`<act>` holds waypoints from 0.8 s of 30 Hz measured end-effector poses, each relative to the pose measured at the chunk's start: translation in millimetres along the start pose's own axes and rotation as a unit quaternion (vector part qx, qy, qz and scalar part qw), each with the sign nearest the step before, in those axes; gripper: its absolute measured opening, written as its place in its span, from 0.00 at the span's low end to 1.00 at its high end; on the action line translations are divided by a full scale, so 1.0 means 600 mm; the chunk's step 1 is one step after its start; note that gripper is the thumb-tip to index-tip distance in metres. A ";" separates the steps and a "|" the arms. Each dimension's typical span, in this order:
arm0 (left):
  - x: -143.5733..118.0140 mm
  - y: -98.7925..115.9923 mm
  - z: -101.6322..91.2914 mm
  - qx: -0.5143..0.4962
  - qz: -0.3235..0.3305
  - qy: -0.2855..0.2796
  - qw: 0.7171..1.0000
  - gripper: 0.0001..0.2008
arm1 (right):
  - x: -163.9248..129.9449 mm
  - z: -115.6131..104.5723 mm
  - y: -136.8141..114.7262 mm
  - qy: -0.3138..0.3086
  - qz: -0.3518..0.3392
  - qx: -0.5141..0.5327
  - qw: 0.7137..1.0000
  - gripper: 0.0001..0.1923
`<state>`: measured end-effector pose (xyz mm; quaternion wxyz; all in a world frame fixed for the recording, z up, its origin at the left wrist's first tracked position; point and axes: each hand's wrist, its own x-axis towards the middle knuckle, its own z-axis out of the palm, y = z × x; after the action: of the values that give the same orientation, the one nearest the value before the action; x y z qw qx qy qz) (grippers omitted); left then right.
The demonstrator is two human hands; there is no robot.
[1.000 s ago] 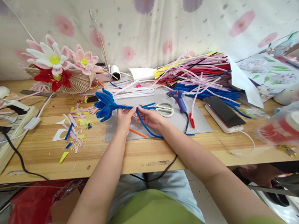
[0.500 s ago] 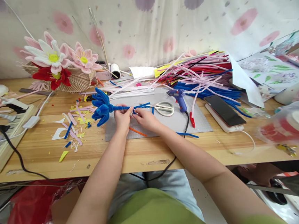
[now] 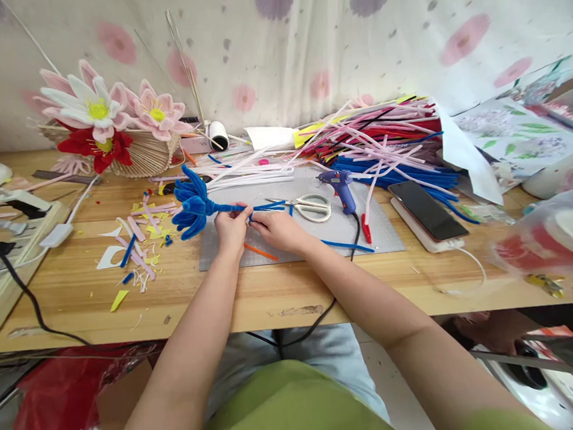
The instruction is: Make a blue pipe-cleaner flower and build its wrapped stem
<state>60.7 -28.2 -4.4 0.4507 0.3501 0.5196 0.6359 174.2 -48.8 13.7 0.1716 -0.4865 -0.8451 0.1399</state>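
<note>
Head view shows two bare hands close together in the middle of the frame, over a grey mat [image 3: 318, 235]. The left hand [image 3: 230, 225] is curled shut, pinching the thin stem of a blue fuzzy flower [image 3: 192, 202]. The flower's puffy head sticks out to the left, just past the mat's edge, and its stem runs right into the fingers. The right hand [image 3: 278, 229] is curled too, and its fingertips pinch a blue fuzzy wire [image 3: 349, 245] right where it meets the stem. The loose end of that wire trails off to the right across the mat.

Just under the hands lies a short orange stick [image 3: 260, 251]. Just behind the right hand sit white scissors [image 3: 310, 207], and right beside them a blue glue gun [image 3: 341, 187] with a black cord [image 3: 353, 236]. A dark phone [image 3: 426, 211] lies on a white block to the right, screen blank, so no words can be read on it.

Farther back, in the upper right, is a big pile of fuzzy wires [image 3: 385, 139] in pink, red, blue and white. At the upper left a basket [image 3: 146, 157] holds pink, white and red flowers [image 3: 92, 118]. Small cut scraps [image 3: 138, 244] are scattered on the wooden table [image 3: 273, 296] left of the mat. A white power strip [image 3: 0, 267] sits at the far left edge.

No writing or brand can be read anywhere
</note>
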 end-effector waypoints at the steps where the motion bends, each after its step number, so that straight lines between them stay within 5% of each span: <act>1: 0.000 0.000 0.000 0.005 0.002 0.004 1.000 0.08 | 0.000 0.001 -0.001 -0.002 0.001 -0.009 1.000 0.15; 8: 0.009 -0.013 -0.008 0.045 0.028 0.007 0.999 0.08 | 0.002 0.007 -0.003 0.001 -0.032 -0.065 0.997 0.16; 15: 0.004 -0.005 -0.006 0.014 -0.022 -0.073 0.997 0.12 | -0.004 -0.020 0.020 0.075 -0.046 -0.126 0.988 0.17; 24: -0.004 0.005 -0.008 -0.020 -0.083 -0.137 0.987 0.17 | -0.001 -0.018 0.044 0.169 0.047 0.006 0.984 0.14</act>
<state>56.4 -32.1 -2.2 0.5758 0.3807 0.4668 0.5529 199.3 -35.9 12.5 0.3082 -0.5413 -0.7793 0.0682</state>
